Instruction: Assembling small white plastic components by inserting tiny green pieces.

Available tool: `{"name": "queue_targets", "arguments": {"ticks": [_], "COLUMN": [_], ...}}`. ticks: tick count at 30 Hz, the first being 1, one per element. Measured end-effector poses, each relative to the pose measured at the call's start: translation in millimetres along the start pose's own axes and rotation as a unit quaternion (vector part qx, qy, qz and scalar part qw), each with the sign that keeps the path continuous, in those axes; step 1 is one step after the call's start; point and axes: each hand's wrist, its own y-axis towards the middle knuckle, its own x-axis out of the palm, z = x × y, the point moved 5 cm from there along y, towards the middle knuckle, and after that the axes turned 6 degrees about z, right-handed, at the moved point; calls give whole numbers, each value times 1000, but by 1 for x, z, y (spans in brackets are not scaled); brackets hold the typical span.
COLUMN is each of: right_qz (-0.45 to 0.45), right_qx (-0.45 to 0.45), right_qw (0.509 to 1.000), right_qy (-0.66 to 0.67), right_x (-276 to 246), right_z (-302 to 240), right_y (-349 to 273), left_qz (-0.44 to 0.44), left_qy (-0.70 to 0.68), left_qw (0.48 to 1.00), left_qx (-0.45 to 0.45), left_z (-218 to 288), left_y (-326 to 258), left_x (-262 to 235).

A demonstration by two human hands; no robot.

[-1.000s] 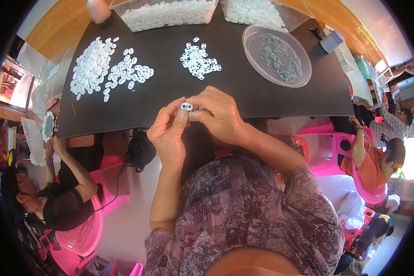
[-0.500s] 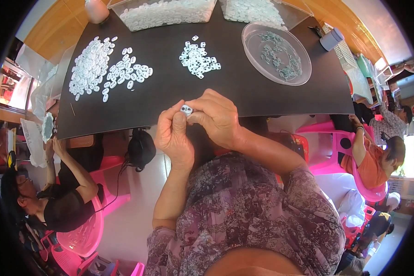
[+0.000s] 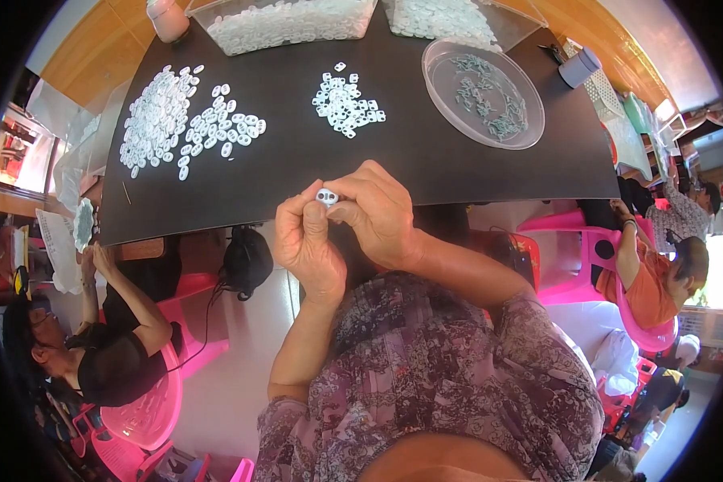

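Pinching a small white plastic two-hole piece (image 3: 327,196) between left hand (image 3: 307,241) and right hand (image 3: 377,213), fingertips closed tight, probably for close fiddling; loose white pile (image 3: 347,104) at 12 o'clock.

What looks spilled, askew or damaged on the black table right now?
Nothing stands out. The small white plastic pieces lie in separate heaps on the black table, the clear round dish sits flat, and both hands hold one white piece.

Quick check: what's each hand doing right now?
Left hand: closed, pinching the small white part.
Right hand: closed, fingers on the same part.
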Motion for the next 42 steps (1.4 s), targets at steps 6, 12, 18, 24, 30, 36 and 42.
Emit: {"name": "queue_targets", "arguments": {"ticks": [6,12,18,24,30,36,42], "right_qz": [29,19,19,-73,29,111,75], "right_qx": [-47,-79,-43,65,132,-27,-50], "right_qw": [998,996,999,990,977,958,938], "right_qy": [-15,-27,-12,-99,-163,-264,-335], "right_x": [1,6,7,-26,-73,-87,-85], "right_z": [0,7,10,42,96,131,175], "right_y": [-7,-9,-4,32,139,211,246], "left_qz": [-7,5,19,-99,-154,-194,-201], "left_qy": [21,-7,111,289,512,578,612], "left_qw": [999,1000,993,951,798,725,686], "left_qx": [23,-6,24,57,277,321,338], "left_z": [-1,-9,-6,-8,-12,-37,-50], "left_y": [-3,-3,2,31,83,112,115], "left_x": [2,3,2,15,34,51,52]}}
